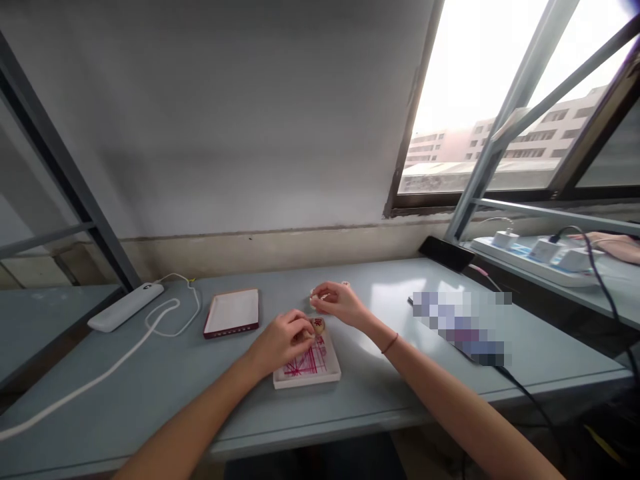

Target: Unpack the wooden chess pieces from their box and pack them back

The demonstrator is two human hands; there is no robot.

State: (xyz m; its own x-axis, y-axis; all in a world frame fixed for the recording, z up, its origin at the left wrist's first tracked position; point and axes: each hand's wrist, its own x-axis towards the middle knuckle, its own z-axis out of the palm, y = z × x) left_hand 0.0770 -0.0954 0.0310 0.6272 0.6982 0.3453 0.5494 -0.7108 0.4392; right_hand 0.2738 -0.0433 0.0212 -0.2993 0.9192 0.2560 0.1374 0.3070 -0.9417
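Note:
My left hand [287, 339] is over a shallow white box [307, 383] whose bottom carries bright pink lines. Its fingers are curled together at the box's upper part, and what they hold, if anything, is hidden. Beside the fingertips, at the box's far edge, lies a round tan piece [318, 326] with a red character on it. Farther back, my right hand [340, 303] is closed in a pinch just above the table, near some small whitish pieces [315, 298]. The fingers partly cover these pieces, so I cannot tell which one is gripped.
To the left lies a box lid [233, 313] with dark red sides, open side up. A white power strip [125, 307] and its cable lie farther left. At right are a blurred-out flat object [460, 327], a black phone [445, 253] and another power strip [535, 260].

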